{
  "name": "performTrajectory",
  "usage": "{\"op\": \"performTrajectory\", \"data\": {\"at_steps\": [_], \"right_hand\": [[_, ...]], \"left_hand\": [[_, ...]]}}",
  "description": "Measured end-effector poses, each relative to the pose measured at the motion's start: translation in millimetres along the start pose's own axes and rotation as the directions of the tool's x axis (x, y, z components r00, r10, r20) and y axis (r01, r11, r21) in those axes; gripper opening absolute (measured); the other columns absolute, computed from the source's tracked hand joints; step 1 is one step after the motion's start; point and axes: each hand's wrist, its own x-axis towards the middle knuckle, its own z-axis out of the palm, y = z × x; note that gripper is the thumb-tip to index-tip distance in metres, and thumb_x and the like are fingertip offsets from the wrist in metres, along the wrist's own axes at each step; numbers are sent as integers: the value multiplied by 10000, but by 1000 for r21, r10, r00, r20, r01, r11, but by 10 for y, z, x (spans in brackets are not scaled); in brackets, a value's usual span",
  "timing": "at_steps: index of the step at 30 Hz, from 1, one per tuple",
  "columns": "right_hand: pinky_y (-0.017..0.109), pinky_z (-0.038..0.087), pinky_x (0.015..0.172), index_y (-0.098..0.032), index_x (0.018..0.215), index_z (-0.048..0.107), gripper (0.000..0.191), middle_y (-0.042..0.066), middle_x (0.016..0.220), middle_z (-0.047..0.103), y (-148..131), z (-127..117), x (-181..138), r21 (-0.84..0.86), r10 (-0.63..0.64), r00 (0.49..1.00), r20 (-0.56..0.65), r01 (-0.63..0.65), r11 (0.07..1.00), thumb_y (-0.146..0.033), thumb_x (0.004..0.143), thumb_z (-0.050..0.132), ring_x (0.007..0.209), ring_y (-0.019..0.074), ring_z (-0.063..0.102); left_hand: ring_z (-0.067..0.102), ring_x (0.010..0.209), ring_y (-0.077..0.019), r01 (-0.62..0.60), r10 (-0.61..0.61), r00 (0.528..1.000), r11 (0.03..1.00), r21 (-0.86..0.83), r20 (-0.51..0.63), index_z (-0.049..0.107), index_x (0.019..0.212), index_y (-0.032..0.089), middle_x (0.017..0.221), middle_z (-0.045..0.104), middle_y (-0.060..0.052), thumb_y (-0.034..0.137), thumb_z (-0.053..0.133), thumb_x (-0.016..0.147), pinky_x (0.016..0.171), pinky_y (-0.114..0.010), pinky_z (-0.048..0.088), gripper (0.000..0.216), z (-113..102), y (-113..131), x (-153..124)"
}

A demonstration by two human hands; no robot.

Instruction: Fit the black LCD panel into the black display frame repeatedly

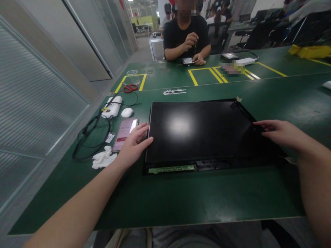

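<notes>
A black LCD panel [196, 131] lies flat on the green table, shiny side up, with a light reflected in it. It sits over a black frame [245, 113] that sticks out at the right and along the back right. A strip of green circuit board [170, 168] shows along the near edge. My left hand [136, 141] holds the panel's left edge, thumb at the top surface and fingers along the side. At the right edge, my right hand [279, 132] has its fingertips together on the panel's rim; the exact contact is partly hidden.
Left of the panel lie a phone [124, 134], crumpled white tissue [103, 158], a white oval case [127, 112], a white power bank [112, 106], black cable [74, 151] and red scissors [130, 88]. A plastic cup [133, 77] stands beyond. Across the table [168, 199], a person [186, 38] handles a small device.
</notes>
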Motion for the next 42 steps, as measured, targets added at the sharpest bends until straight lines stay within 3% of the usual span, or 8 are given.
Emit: {"op": "performTrajectory", "data": {"at_steps": [11, 17, 21, 24, 35, 42], "right_hand": [[502, 587, 831, -316, 1029, 766, 431, 68, 901, 742, 235, 113, 70, 249, -14, 998, -55, 27, 968, -336, 616, 649, 885, 308, 700], [505, 567, 928, -315, 998, 768, 445, 81, 953, 741, 195, 77, 58, 302, 27, 999, -38, -14, 953, -271, 570, 655, 992, 316, 694], [526, 556, 971, -326, 993, 777, 466, 76, 944, 738, 190, 21, 81, 317, -8, 1000, 20, 1, 948, -252, 545, 668, 986, 319, 690], [518, 532, 1019, -317, 1015, 770, 484, 79, 976, 741, 163, 5, 71, 327, 35, 999, 42, -47, 944, -234, 551, 661, 1037, 318, 684], [501, 545, 955, -294, 1002, 786, 485, 58, 908, 716, 229, 105, 105, 317, 58, 997, -44, -41, 947, -257, 531, 679, 946, 290, 679], [481, 521, 973, -283, 994, 776, 475, 48, 882, 713, 96, 85, 31, 340, 116, 992, -49, -93, 936, -303, 523, 717, 956, 289, 681]], "left_hand": [[366, 1534, -350, -20, -1, 996, 973, 230, 90, 720, 1283, 213, 1630, 414, -150, 369, 753, 814, 1259, -523, 288, 496, -60, -291, 62], [383, 1525, -350, -57, 24, 992, 959, 276, 122, 718, 1271, 194, 1623, 416, -173, 376, 733, 833, 1255, -529, 296, 475, -93, -338, 87], [395, 1520, -348, -86, 50, 990, 956, 280, 133, 724, 1261, 201, 1613, 434, -166, 356, 731, 839, 1248, -524, 310, 449, -101, -341, 93], [408, 1509, -355, -86, 48, 990, 952, 294, 131, 721, 1254, 193, 1613, 433, -171, 352, 731, 832, 1238, -535, 327, 451, -99, -322, 84], [431, 1495, -350, -141, 71, 984, 873, 467, 165, 693, 1272, 154, 1588, 452, -201, 380, 692, 849, 1238, -553, 327, 480, -99, -233, 70], [471, 1464, -366, -148, 74, 984, 844, 515, 161, 700, 1261, 152, 1575, 473, -205, 380, 678, 851, 1205, -575, 380, 470, -79, -187, 68]]}}
